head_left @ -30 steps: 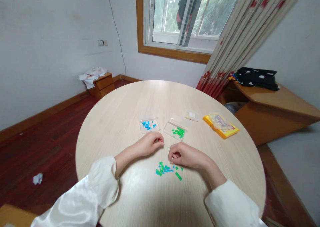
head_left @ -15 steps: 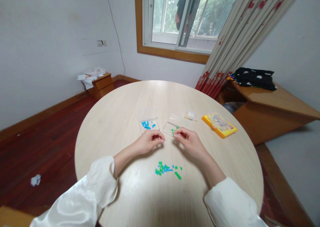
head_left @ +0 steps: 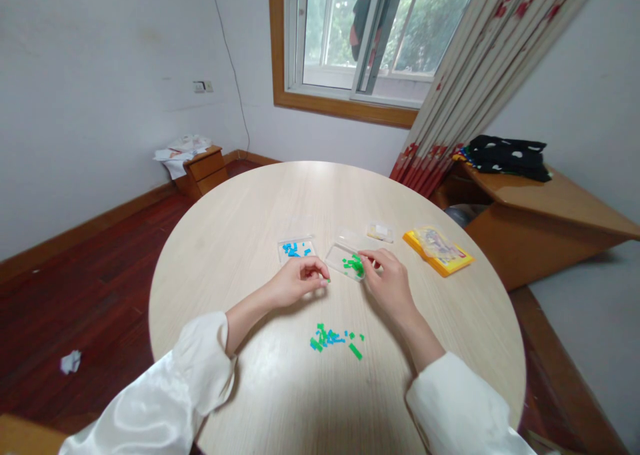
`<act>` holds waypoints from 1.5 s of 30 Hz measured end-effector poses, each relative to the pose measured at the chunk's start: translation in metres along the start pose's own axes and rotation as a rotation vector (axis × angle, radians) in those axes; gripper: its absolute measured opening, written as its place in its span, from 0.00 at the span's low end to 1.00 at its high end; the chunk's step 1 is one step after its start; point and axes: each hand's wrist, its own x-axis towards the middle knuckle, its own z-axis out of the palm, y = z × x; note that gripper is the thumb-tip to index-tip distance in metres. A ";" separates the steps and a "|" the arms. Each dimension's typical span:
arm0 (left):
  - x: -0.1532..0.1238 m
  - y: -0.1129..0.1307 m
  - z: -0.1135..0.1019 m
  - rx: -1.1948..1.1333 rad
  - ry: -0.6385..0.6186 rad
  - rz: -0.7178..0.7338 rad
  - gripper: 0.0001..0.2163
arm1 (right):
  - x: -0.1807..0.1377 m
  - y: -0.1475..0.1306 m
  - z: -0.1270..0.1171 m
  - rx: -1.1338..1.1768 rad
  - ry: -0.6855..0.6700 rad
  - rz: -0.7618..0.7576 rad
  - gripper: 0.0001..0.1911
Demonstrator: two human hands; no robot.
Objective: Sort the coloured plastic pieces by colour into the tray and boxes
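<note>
My left hand (head_left: 300, 280) is closed in a pinch, with a small green piece (head_left: 329, 281) showing at its fingertips. To its right, a clear plastic box (head_left: 336, 257) holds several green pieces (head_left: 353, 265). My right hand (head_left: 390, 278) is at that box's right edge, thumb and fingers drawn together; what they hold, if anything, is hidden. Just behind my left hand stands a second clear box (head_left: 279, 251) with blue pieces (head_left: 290, 249), its front partly covered by the hand. Nearer me lies a loose pile of mixed green and blue pieces (head_left: 327, 339).
On the round table (head_left: 240, 221), a small clear packet (head_left: 380, 232) sits behind my right hand. A yellow package (head_left: 440, 251) lies farther right. Beyond the table are a wooden desk (head_left: 565, 208) and a small cabinet with papers (head_left: 205, 167).
My right hand has moved right, from over the green pieces to the box's edge, uncovering more of them. My left hand has barely moved; a green piece now shows at its fingertips.
</note>
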 end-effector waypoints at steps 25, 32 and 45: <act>0.000 0.001 -0.007 0.222 -0.060 -0.047 0.07 | -0.006 -0.025 0.001 0.052 -0.029 -0.125 0.07; -0.007 0.009 -0.012 0.443 -0.515 0.096 0.04 | 0.003 0.003 -0.006 -0.211 0.154 -0.026 0.13; -0.008 0.007 -0.010 0.651 -0.580 0.138 0.06 | 0.002 -0.010 -0.004 -0.073 0.069 -0.090 0.11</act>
